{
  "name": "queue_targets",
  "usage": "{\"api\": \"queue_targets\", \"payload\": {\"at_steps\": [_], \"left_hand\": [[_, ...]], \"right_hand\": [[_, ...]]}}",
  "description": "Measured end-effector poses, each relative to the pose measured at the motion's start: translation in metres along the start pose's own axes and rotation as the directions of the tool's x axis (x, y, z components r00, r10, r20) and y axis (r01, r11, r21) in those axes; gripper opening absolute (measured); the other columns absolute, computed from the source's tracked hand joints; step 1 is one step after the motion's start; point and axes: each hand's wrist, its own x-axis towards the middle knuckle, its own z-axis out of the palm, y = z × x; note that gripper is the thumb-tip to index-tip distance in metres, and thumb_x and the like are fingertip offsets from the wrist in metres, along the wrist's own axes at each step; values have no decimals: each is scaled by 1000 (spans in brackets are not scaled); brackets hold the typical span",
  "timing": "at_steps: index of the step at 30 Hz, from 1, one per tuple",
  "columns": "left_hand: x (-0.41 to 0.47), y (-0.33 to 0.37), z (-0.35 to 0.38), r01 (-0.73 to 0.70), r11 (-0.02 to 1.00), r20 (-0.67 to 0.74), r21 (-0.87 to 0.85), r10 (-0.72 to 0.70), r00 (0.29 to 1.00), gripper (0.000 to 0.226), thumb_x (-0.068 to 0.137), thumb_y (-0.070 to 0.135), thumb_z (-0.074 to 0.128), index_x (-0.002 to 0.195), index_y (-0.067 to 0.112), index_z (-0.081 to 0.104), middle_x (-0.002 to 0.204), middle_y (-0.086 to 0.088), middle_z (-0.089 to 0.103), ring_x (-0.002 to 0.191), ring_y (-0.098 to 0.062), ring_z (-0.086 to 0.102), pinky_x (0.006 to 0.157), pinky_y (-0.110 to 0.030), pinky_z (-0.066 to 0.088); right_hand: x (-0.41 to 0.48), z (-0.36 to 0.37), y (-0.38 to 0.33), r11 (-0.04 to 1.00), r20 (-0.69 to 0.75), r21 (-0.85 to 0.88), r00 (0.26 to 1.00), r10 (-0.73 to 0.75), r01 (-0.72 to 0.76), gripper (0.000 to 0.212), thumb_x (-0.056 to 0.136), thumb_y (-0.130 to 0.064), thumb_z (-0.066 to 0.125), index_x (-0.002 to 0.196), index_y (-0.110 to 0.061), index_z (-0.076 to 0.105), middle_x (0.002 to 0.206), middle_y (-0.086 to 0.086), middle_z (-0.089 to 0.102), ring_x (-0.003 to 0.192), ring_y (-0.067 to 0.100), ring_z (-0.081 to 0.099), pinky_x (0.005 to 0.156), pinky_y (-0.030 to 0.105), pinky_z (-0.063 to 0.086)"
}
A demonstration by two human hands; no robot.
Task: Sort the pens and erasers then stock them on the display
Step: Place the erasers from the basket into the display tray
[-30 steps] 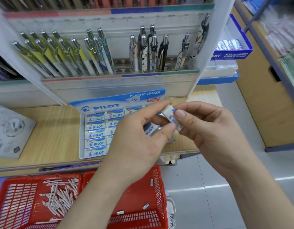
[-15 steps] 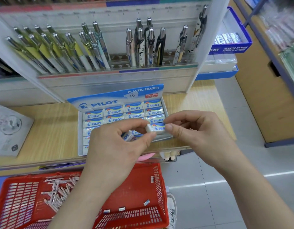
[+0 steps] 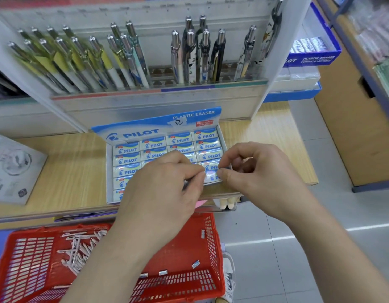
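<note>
Pinching one wrapped eraser (image 3: 211, 177) by its ends, left hand (image 3: 167, 184) and right hand (image 3: 256, 171) hold it, long axis left-right, over the near right slot of the Pilot box (image 3: 109, 171).

both hands (image 3: 163, 189) (image 3: 259, 178) close tog., fingers (image 3: 227, 174) pinched

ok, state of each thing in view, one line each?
eraser box: lid up, rows nearly full
eraser: pinched by both hands at the box's front right corner
left hand: fingers shut on eraser
right hand: fingers shut on eraser
red basket: few small pieces left
pen rack: stocked, gaps remain
</note>
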Motion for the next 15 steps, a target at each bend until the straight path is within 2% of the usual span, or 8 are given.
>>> {"api": "queue_targets", "payload": {"at_steps": [2,4,6,8,12,14,15], "left_hand": [[-1,-1,1,29,997,-36,-70,-31,999,21,79,40,53,90,36,71,84,16,63,81,-8,60,72,-36,51],[-1,-1,1,55,990,-41,-130,-61,997,21,77,37,56,92,39,70,85,19,64,83,-3,61,76,-34,51],[0,0,1,46,993,-7,-110,-47,999,22,76,36,54,89,38,71,86,20,62,82,-3,60,74,-34,51],[-1,0,-1,37,998,37,-52,-35,999,24,76,37,51,88,39,72,88,19,59,81,-5,59,71,-35,50],[0,-3,-2,11,1000,112,-2,-11,994,35,77,37,42,99,39,70,94,21,53,86,-4,56,76,-33,49],[-3,-3,-6,4,993,113,-119,9,993,41,75,28,41,105,36,68,99,21,53,94,-1,54,83,-23,45],[-5,-3,-10,33,964,104,-264,-6,995,44,73,21,43,106,36,67,100,20,55,99,0,54,82,-14,43]], "right_hand": [[2,2,-1,1000,-13,6,1000,23,-23,13,72,-9,73,70,-19,64,60,-7,46,50,11,43,49,26,39],[4,5,-2,1000,-38,3,999,31,-31,18,68,-7,71,73,-18,58,61,-4,46,54,23,48,51,36,47],[6,5,-5,1000,-58,-7,998,30,-30,22,67,-5,69,74,-20,53,62,-2,49,63,32,57,55,43,53],[6,5,-5,999,-55,-16,998,27,-28,24,67,-4,68,74,-21,52,63,-1,51,68,33,60,58,48,54],[6,5,-5,998,-57,-15,997,54,-55,24,71,-5,70,75,-23,54,62,-3,50,62,28,56,59,48,54],[3,7,-6,996,-100,-81,995,22,-30,21,75,-13,71,78,-25,54,65,-8,51,58,16,52,57,42,53],[1,8,-8,987,-149,-158,988,-33,10,18,77,-17,70,80,-26,54,69,-8,51,59,12,50,56,36,48]]}}
